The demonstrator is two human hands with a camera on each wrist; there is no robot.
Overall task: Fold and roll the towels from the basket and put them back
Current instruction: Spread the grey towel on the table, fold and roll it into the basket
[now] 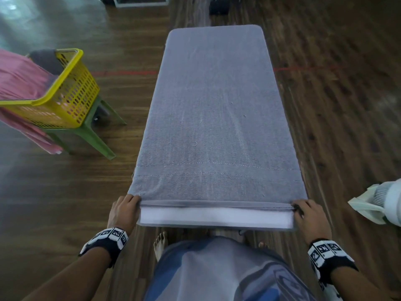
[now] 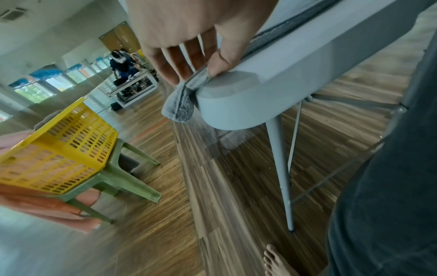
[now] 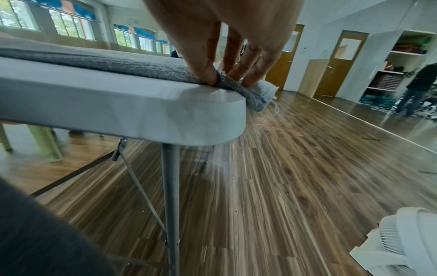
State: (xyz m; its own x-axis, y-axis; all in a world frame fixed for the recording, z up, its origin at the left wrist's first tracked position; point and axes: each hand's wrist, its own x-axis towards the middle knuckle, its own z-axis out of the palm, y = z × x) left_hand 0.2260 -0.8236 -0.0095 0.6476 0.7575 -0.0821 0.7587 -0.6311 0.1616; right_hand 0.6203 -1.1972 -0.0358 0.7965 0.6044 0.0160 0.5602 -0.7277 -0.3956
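A grey towel (image 1: 214, 109) lies spread flat along the whole white folding table (image 1: 214, 218). My left hand (image 1: 125, 208) pinches the towel's near left corner (image 2: 189, 87) between thumb and fingers at the table's corner. My right hand (image 1: 308, 213) pinches the near right corner (image 3: 238, 87) the same way, and the tip hangs a little over the edge. The yellow basket (image 1: 63, 98) stands on a green stool to the left, with a pink towel (image 1: 15, 77) draped over it and a dark towel (image 1: 46, 59) at its far rim.
A white fan (image 1: 386, 203) stands on the wooden floor at the right, close to my right hand. The green stool (image 1: 91, 135) is left of the table. My bare feet (image 1: 160, 244) are under the near edge. People and shelves are far off across the room.
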